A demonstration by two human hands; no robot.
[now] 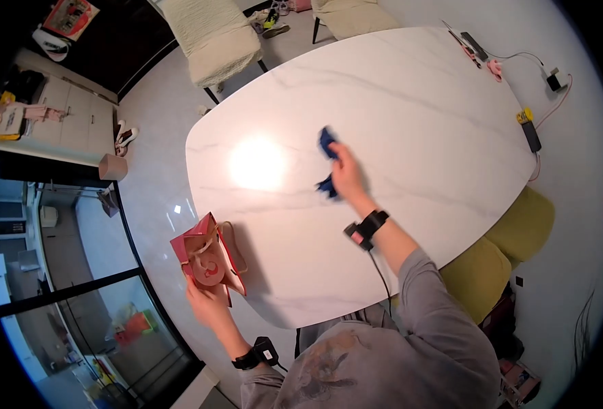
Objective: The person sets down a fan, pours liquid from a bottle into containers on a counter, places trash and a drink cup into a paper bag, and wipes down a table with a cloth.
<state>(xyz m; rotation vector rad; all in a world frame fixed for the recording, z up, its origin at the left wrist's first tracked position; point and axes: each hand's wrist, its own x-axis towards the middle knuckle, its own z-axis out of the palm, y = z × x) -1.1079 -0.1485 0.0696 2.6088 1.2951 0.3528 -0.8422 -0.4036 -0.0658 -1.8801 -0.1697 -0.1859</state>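
Observation:
My right hand (346,175) is closed around a crumpled dark blue cloth (327,142) over the middle of the white marbled table (410,102). The cloth sticks out above and below my fingers. At the table's left edge, my left hand (205,300) grips the lower side of a red paper gift bag (233,253). Its mouth faces me, with cord handles at the top. A round pinkish item (207,270) with a red mark shows inside the bag; I cannot make out what it is.
Along the table's far right edge lie a black power strip (474,46), a pink item (494,69) and a yellow-black device (528,129) with cables. Cream chairs (213,41) stand beyond the table, a yellow-green chair (475,279) at its near right. A cable hangs from my right wrist.

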